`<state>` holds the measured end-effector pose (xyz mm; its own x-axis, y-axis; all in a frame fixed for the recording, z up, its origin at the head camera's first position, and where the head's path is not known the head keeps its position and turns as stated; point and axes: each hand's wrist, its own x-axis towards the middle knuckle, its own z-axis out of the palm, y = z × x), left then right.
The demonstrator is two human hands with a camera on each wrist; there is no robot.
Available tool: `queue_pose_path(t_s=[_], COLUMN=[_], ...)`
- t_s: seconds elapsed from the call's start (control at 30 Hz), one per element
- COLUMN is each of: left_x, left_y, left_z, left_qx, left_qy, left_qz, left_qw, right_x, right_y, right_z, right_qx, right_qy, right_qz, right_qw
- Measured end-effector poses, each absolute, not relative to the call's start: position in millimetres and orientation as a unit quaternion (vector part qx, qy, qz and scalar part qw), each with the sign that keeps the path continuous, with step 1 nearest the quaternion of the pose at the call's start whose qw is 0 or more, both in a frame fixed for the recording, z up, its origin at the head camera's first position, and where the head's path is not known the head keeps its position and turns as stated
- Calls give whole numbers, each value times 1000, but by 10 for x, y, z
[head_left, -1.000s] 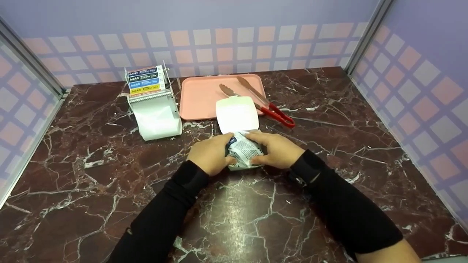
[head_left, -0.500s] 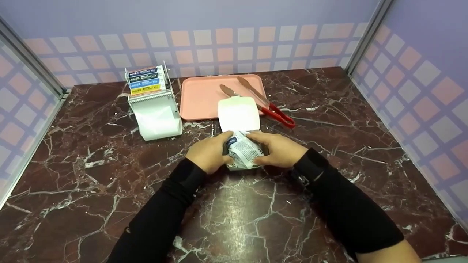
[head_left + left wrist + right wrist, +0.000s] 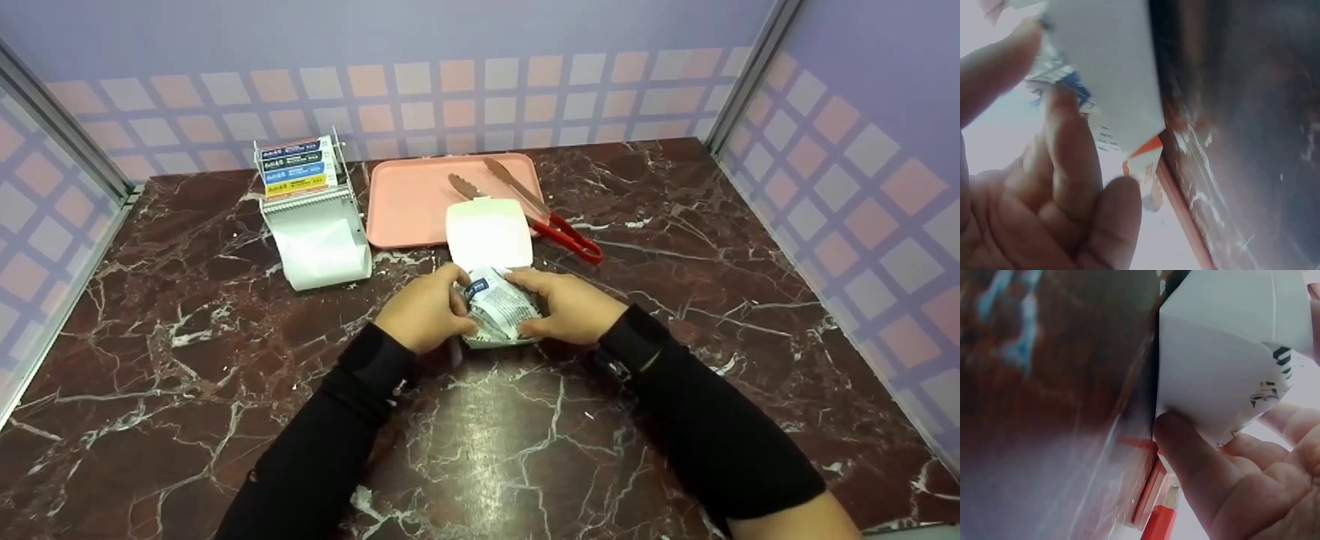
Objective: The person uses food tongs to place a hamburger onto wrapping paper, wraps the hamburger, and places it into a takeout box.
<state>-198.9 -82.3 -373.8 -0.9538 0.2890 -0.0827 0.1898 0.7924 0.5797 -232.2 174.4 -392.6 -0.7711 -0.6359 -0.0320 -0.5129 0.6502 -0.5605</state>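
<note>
A paper-wrapped parcel [image 3: 501,301], white with dark print and a blue label, sits in a small white hinged box whose lid [image 3: 489,231] stands open at the back. Its contents are hidden by the wrapping. From the left, my left hand [image 3: 421,312] holds the parcel's side, thumb in front and index finger behind. In the left wrist view its fingertips [image 3: 1062,100] reach the wrapper just inside the box wall [image 3: 1109,67]. My right hand [image 3: 576,306] grips the parcel's right side, and one finger [image 3: 1176,436] lies along the outer box wall [image 3: 1213,365].
Behind the box lies a pink tray [image 3: 405,196]. Tongs with red handles [image 3: 568,241] lie across its right side, partly behind the lid. A wire rack [image 3: 300,169] of labelled packs stands back left, with white sheeting [image 3: 326,259] curling down its front. Patterned walls enclose the marble-look table.
My left hand has drawn slightly left, its index finger bending more and showing more of the blue label. The right hand stays nearly in place.
</note>
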Motion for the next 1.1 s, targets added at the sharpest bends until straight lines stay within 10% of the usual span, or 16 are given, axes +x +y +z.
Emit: queue_pose_path(t_s=[0.67, 1.1], left_x=[-1973, -2000], left_y=[-742, -813], left_z=[-3859, -3852], left_qx=[92, 118], left_qy=[938, 928], left_qz=[331, 311], left_qw=[52, 165], right_x=[-2324, -2313], right_y=[1723, 1703], right_z=[-3969, -3944], right_qx=[-309, -317], right_qy=[907, 911], right_qz=[-268, -246], right_qw=[104, 93])
